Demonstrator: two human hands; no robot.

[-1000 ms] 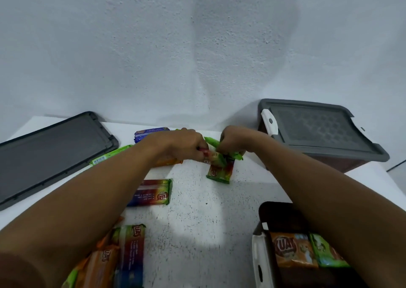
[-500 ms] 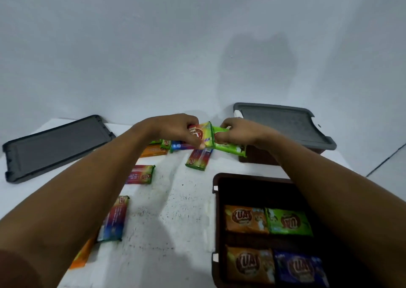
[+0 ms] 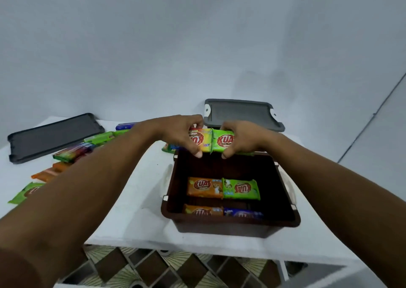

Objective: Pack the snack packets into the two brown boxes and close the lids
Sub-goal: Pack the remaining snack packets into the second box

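Both hands have carried two packets from the table's far side to above the open brown box (image 3: 230, 224) at centre frame: left hand (image 3: 182, 131) grips the yellow packet (image 3: 201, 140), right hand (image 3: 243, 139) the green packet (image 3: 223, 141), ready to drop into the empty back row.

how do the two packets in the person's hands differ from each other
The yellow packet is held by the left hand, the green packet by the right hand. The yellow packet's logo is upside down in this view; the green packet's is upright. Both bear the same red KUAT logo, look similar in size, and sit edge to edge above the far end of the open brown box.
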